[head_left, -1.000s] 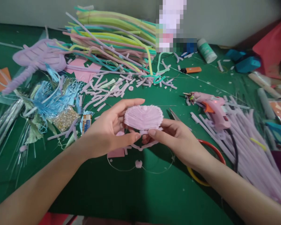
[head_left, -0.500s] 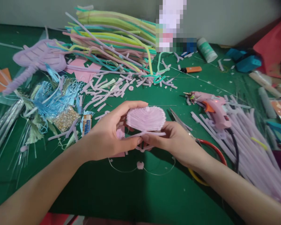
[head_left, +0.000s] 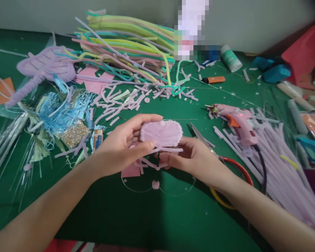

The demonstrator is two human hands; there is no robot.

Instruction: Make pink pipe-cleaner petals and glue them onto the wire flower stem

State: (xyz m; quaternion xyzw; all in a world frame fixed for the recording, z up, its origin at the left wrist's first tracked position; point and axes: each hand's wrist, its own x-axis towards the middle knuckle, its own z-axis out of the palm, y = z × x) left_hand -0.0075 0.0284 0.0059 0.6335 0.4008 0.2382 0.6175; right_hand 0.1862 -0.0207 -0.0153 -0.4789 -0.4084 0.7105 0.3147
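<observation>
A pink shell-shaped piece [head_left: 161, 133] made of ribbed pipe cleaners is held above the green table [head_left: 157, 213]. My left hand [head_left: 123, 145] grips its left side, thumb pressed on the front near its lower edge, fingers curled behind. My right hand [head_left: 193, 157] pinches a thin pink pipe cleaner strip [head_left: 168, 149] just under the shell, fingers closed. Loose pink strips [head_left: 149, 163] and a small pink bead on a thin wire [head_left: 155, 184] lie below both hands.
A pink glue gun [head_left: 237, 120] lies to the right, beside scissors with red-yellow handles [head_left: 227, 175] and a heap of lilac pipe cleaners [head_left: 283, 164]. Coloured pipe cleaners [head_left: 126, 45] pile at the back. Cut pink bits [head_left: 120, 101], blue tinsel [head_left: 57, 112] and a lighter [head_left: 214, 79] lie around.
The left thumb has moved up onto the shell's lower front. The right hand has shifted slightly, still pinching the strip under the shell.
</observation>
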